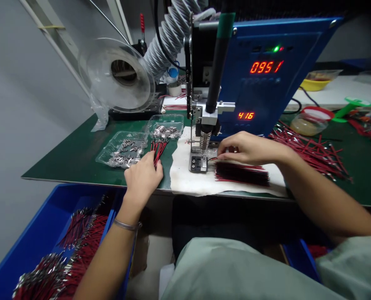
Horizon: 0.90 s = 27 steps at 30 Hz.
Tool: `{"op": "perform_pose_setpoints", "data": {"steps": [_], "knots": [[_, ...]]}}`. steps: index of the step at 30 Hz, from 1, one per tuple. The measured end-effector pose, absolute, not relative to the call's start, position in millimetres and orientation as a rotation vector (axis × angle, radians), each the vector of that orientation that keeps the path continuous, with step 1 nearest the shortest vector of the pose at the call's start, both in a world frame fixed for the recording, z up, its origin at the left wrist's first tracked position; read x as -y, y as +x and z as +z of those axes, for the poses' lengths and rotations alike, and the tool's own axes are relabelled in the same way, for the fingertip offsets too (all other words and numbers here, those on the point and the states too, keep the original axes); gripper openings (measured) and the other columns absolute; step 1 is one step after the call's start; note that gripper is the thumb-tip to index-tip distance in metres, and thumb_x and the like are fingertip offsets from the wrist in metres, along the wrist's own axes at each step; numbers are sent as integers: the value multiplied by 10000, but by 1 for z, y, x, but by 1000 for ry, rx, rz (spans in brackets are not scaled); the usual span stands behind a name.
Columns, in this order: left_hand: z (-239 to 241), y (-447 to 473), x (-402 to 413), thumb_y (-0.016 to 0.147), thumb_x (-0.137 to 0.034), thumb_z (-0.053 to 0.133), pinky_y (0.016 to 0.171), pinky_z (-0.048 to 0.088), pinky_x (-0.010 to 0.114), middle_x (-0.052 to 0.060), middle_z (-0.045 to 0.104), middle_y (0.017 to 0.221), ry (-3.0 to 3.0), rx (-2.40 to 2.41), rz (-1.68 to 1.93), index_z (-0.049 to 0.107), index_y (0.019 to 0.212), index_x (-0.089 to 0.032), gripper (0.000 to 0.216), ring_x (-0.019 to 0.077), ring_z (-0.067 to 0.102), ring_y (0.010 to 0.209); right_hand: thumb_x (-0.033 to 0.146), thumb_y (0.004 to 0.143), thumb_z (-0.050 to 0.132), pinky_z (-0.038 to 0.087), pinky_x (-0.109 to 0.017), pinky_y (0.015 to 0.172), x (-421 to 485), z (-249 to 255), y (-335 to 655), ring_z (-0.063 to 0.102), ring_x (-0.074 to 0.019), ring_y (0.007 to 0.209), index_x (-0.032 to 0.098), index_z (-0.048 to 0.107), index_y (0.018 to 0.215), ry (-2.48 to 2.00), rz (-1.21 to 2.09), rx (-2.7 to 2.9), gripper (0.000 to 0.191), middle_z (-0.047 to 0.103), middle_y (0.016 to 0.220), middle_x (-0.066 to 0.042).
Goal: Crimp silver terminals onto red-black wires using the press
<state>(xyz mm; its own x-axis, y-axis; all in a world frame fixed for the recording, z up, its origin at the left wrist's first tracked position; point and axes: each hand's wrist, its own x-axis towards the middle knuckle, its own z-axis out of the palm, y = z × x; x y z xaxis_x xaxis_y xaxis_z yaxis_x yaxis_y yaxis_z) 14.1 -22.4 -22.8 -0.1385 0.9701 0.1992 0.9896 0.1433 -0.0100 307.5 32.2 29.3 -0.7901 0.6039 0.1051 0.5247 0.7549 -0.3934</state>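
My left hand (144, 177) is closed around a bunch of red and black wires (158, 152) on the green table. Just beyond it are two clear plastic trays, the nearer tray (102, 156) and the farther tray (180, 121), both with small metal connectors. My right hand (243, 148) pinches a short red and black wire (213, 158), whose end reaches the small black fixture (198, 163) under the soldering machine's tip (205, 139). Below that hand lies a neat stack of red and black wires (241, 173) on a white cloth (185, 179).
The blue machine housing (260, 91) has red number displays. A clear reel (91, 75) stands at the back left. Loose red wires (310, 152) spread over the table at right. At lower left sits a blue bin (23, 250) with finished-looking wire bundles (88, 241).
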Motion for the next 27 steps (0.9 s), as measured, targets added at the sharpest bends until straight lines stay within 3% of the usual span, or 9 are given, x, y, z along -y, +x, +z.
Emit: {"op": "perform_pose_setpoints", "data": {"steps": [19,27], "knots": [[-28,8,22,917,-348,324,633,437,370,141,702,877,-1965,2169,-158,553,1265,-228,433,316,659,735,275,913,501,445,-266,688,-25,0,293,592,-150,736,169,655,912,-797,426,2478,188,670,858,-64],[-29,8,21,920,-317,327,657,460,372,151,703,928,-1984,2184,-114,536,1301,-229,443,309,669,762,282,914,510,436,-248,693,-24,-1,294,590,-138,723,166,656,901,-741,447,2478,187,655,829,-49]]}}
